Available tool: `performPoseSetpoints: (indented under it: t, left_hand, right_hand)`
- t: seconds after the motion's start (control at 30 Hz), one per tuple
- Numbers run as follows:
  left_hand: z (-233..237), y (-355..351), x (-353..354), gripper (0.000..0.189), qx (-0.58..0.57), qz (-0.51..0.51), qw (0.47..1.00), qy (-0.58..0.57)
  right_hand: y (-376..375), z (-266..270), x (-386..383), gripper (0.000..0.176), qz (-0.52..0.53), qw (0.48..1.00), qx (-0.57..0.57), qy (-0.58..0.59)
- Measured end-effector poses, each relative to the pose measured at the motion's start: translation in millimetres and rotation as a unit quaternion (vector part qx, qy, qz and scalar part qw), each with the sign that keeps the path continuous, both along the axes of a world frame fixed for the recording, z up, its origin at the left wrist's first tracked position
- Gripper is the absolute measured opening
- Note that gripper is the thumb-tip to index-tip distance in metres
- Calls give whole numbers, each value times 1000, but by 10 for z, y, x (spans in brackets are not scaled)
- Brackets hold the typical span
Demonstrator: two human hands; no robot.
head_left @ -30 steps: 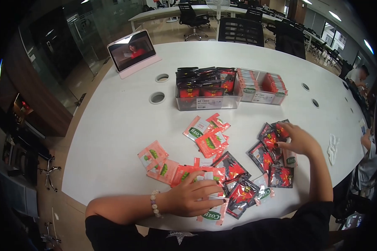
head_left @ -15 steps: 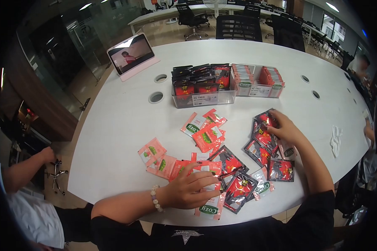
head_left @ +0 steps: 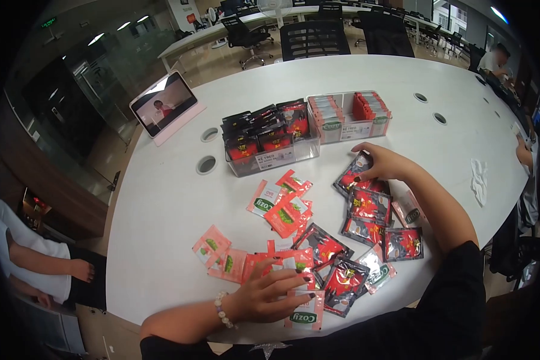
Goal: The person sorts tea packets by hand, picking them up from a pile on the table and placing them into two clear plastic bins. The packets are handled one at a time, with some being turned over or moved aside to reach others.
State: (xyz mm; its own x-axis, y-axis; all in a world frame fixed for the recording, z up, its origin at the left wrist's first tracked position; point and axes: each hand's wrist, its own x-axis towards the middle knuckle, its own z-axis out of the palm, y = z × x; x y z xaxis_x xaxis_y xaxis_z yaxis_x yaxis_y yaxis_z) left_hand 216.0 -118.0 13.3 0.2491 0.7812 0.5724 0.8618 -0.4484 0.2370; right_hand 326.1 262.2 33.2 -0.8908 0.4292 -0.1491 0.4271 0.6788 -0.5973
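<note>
My left hand lies with spread fingers over pink Cozy sachets near the front edge; nothing is gripped in it. At the upper end of the black-and-red sachets, my right hand has thumb and fingers on a black sachet. More pink sachets overlap in the middle. Behind them stand a clear bin packed with black-and-red sachets and a second clear bin with pink sachets in two groups. One Cozy sachet rests right of the black ones.
A tablet in a pink case stands at the back left of the white table. Crumpled white tissue lies at the right. One person is at the left edge, another at the far right.
The view has shifted. My right hand has moved the top black sachet leftward, away from the sachets below it. My left hand remains over the pink sachets, its fingers spread.
</note>
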Motion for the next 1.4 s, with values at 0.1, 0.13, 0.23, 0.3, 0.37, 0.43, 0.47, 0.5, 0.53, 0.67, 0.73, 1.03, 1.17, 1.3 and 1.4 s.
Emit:
performPoseSetpoints:
  t: [0.1,0.13,0.23,0.3,0.37,0.43,0.47,0.5,0.53,0.67,0.73,1.03,1.17,1.3,1.4]
  left_hand:
    - [13,-10,-15,31,-7,0,1000,-5]
    - [3,-4,-13,32,-8,1,1000,-6]
    - [8,26,-9,32,-14,6,1000,-18]
    - [-7,22,-8,33,-17,0,1000,-21]
    - [-20,17,-13,34,-13,-2,1000,-20]
    - [-28,8,-16,33,-4,-2,1000,-16]
    - [-27,-1,-16,32,-3,-4,1000,-16]
    - [-27,-7,-16,31,-1,-7,1000,-16]
    - [-27,-10,-17,31,1,-10,1000,-17]
    - [-52,-14,-19,29,4,-5,1000,-13]
    - [-24,-7,-18,28,0,-5,1000,-13]
    - [-27,-14,-15,29,10,-9,1000,-14]
    - [-20,8,-12,28,15,-14,1000,-12]
    - [-31,0,-6,29,22,-11,1000,-5]
    - [-13,-10,-2,29,18,-12,1000,4]
  right_hand:
    - [-47,369,-146,49,-1,976,-25,214]
    - [105,425,-282,40,7,953,0,304]
    - [-96,959,-638,36,16,927,93,362]
    - [14,944,-1019,35,80,926,229,290]
    - [-15,848,-1338,37,123,918,335,174]
    - [56,537,-1630,45,184,865,449,130]
    - [109,369,-1721,48,195,854,451,172]
    - [135,216,-1776,50,205,842,452,212]
    - [108,143,-1802,53,216,828,452,251]
    - [-65,278,-1775,64,168,899,394,92]
    - [-107,304,-1776,65,154,904,392,75]
    - [-841,663,-1095,54,240,870,337,269]
    - [-1174,458,-862,42,314,930,190,-4]
    - [-1095,36,-979,44,380,899,197,89]
    - [-1177,18,-1074,39,403,890,188,98]
